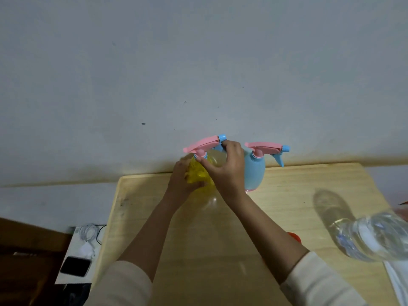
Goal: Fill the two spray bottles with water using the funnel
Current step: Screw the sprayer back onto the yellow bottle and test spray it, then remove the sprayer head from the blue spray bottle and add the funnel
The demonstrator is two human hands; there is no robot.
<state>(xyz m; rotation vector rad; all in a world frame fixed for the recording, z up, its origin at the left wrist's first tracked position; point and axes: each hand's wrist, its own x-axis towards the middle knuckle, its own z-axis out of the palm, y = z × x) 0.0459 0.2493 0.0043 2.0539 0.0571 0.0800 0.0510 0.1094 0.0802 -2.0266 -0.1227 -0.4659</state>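
Observation:
A yellow see-through spray bottle (199, 174) stands at the far edge of the wooden table (287, 199). My left hand (180, 180) wraps around its body from the left. My right hand (227, 166) grips its neck, just under the pink spray head (202, 143) with a blue nozzle. Right beside it stands a light blue spray bottle (254, 171) with the same kind of pink head (263, 146), untouched. A small orange thing (294, 237), perhaps the funnel, peeks out behind my right forearm.
A large clear water bottle (373, 237) lies close to the camera at the right. A white cloth or paper (397, 281) sits at the table's right front. Left of the table, a white box holds cables (88, 235) and a black phone (76, 266). The wall rises behind.

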